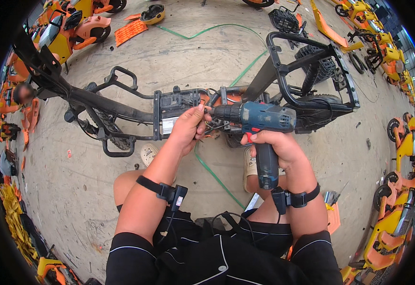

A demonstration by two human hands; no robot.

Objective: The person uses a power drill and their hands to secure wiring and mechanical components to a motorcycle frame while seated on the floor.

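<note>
My right hand [278,145] is wrapped round the grip of a blue cordless drill [266,117], with a finger at its red trigger. The drill points left over the middle of a black scooter frame [126,112]. At the drill's tip my left hand [188,127] is closed, thumb and fingers pinched together; what sits between them is too small to make out. Below the hands lies the frame's centre section, with a black box-like part [178,100], loose cables [213,96] and some orange parts.
An orange textured panel [131,33] and a yellow helmet [153,14] lie on the floor at the far left. A green strap [209,172] runs across the concrete. Yellow-orange scooters [390,209] line both sides. Another person [25,95] is at the left edge.
</note>
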